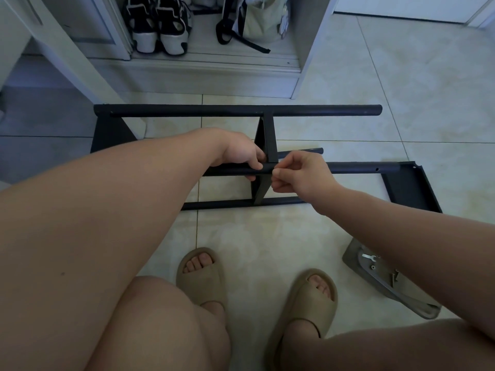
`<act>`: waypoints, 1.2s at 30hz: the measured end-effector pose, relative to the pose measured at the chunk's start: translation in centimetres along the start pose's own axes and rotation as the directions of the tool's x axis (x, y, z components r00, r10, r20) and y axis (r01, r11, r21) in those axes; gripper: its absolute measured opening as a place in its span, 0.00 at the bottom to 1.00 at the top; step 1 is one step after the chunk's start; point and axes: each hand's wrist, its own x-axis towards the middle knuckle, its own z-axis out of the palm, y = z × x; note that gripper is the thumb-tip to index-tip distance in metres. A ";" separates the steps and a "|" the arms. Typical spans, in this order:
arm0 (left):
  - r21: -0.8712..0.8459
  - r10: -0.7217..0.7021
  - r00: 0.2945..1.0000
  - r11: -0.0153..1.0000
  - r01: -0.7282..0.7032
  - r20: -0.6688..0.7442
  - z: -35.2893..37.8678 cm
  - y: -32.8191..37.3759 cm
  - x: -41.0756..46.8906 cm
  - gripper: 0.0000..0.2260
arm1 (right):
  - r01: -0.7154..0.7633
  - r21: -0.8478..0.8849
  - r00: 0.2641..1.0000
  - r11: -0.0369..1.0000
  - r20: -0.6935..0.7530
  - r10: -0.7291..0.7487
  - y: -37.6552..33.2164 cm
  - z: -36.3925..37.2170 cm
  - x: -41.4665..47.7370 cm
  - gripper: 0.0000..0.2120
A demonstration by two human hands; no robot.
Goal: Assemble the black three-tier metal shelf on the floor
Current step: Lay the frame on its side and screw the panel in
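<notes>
Left hand: the left hand (242,156) grips the near upper tube (348,168) of the black shelf (227,204), fingers curled round it just left of the middle panel (265,140).
Right hand: the right hand (302,174) has its fingers curled, with thumb and forefinger tips pressed together at the joint of that tube and the panel. Whether they pinch anything is too small to tell.
Hands together: just beside each other, one on either side of the middle panel.
Shelf: lies on its side on the tiled floor (267,236), tubes running left to right, the middle panel standing on edge between them.
Far tube: the far tube (214,111) is raised, nearest the cupboard.
End panels: one at the right end (409,188), one at the left (112,132).
Feet: tan sandals (199,274), near the shelf.
Packet: a grey packet (356,261) on the floor under the right forearm, with a small flat spanner (368,257) on it.
Cupboard: an open cupboard (305,36) beyond the shelf holds sneakers (158,30) and a bag (257,22).
</notes>
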 end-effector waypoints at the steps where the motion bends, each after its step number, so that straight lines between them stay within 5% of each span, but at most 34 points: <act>1: -0.004 0.002 1.000 1.000 -0.002 0.001 0.0 0.0 0.1 0.11 | -0.007 -0.005 1.000 1.000 -0.002 0.007 -0.1 0.2 0.0 0.07; 11: 0.005 -0.008 1.000 1.000 0.008 -0.009 0.0 0.0 0.0 0.13 | -0.008 0.008 0.998 1.000 0.069 0.007 0.0 -0.9 0.1 0.06; 19: 0.015 -0.018 1.000 1.000 0.018 -0.001 0.2 0.2 0.1 0.17 | 0.100 -0.427 0.994 0.898 -0.004 -0.113 -0.4 0.3 0.3 0.11; 30: 0.027 -0.003 1.000 1.000 0.004 -0.029 0.3 0.5 -0.6 0.16 | 0.146 -0.681 0.982 0.718 0.009 -0.191 -1.2 1.2 -0.5 0.05; 34: 0.024 0.000 1.000 1.000 0.001 -0.030 0.4 0.6 -0.7 0.15 | -0.061 -0.317 0.990 0.946 -0.137 0.018 -1.2 1.6 -0.4 0.09; 36: 0.013 -0.005 0.999 1.000 0.005 -0.038 0.4 0.5 -0.6 0.17 | -0.111 -0.191 0.986 0.975 -0.147 0.083 -1.2 1.7 -0.2 0.09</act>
